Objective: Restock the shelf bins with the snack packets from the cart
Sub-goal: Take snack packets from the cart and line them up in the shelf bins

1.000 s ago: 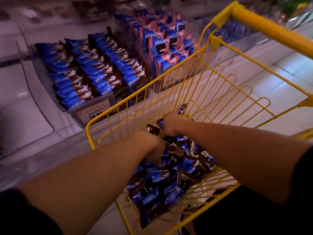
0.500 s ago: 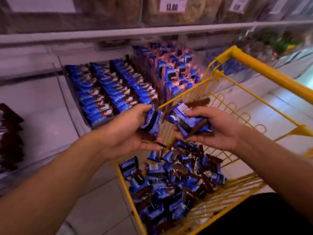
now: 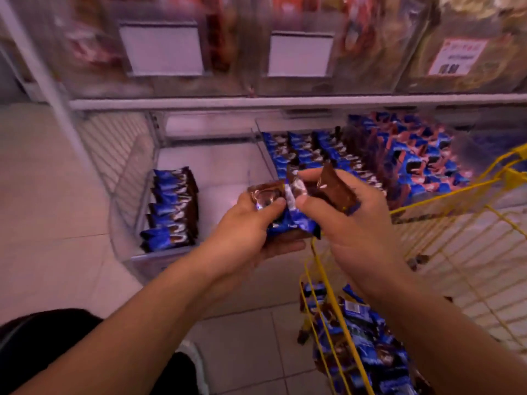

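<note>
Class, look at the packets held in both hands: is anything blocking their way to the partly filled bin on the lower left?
Nothing visible does. The left hand and right hand hold the packets above open floor; the bin, open-topped, lies just left.

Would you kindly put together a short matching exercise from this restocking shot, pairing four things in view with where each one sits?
Things
1. yellow cart
2. blank white label cards
3. mostly empty clear bin
4. handful of packets

Places
A. on the fronts of the upper bins
B. between the left hand and right hand
C. lower shelf, far left
D. right side, packets piled inside

Pairs: 1-D, 2-A, 3-C, 4-B
</note>
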Demonstrator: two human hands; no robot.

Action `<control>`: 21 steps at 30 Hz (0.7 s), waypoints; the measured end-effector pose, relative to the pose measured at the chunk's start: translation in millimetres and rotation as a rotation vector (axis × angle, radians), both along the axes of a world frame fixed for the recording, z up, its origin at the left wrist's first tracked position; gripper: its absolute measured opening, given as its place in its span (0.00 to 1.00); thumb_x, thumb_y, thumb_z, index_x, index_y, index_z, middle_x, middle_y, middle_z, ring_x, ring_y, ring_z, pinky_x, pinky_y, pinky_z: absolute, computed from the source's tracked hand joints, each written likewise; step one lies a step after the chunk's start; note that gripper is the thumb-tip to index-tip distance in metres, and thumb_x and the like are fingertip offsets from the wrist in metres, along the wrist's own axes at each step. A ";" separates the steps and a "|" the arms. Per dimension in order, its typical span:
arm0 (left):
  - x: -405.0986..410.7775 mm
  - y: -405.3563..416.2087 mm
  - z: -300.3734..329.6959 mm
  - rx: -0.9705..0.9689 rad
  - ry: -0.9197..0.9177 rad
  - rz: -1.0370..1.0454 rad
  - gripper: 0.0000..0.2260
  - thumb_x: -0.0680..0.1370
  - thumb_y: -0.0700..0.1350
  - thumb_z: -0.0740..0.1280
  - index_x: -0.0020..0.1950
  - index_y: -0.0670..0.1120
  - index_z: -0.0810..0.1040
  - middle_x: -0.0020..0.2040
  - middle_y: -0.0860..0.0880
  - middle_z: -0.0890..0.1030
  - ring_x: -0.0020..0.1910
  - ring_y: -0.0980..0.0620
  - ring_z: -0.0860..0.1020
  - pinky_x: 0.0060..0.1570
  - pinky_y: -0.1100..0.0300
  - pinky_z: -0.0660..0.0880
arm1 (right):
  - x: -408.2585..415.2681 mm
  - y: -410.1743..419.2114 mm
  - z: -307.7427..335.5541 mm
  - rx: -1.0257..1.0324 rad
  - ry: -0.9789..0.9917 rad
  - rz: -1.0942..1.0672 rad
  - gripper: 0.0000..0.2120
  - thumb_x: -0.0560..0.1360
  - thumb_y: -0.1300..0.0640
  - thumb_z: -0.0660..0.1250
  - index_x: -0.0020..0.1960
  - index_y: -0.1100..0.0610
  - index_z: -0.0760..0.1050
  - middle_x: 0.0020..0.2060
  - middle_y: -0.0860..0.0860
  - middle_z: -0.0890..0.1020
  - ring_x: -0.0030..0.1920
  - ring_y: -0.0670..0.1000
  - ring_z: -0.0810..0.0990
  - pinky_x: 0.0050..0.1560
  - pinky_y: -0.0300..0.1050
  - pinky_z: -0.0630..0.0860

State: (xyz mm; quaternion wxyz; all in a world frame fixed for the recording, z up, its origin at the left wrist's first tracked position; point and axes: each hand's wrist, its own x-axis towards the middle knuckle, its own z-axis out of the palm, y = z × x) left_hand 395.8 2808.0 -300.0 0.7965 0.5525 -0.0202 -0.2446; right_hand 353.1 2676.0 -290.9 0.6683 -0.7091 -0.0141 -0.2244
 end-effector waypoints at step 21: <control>77.7 91.1 -32.8 -0.038 0.040 0.290 0.07 0.75 0.43 0.71 0.52 0.46 0.81 0.47 0.44 0.85 0.45 0.47 0.85 0.34 0.54 0.81 | 69.2 17.3 10.9 0.566 0.678 0.436 0.15 0.70 0.51 0.70 0.52 0.57 0.84 0.52 0.60 0.84 0.48 0.57 0.86 0.37 0.45 0.83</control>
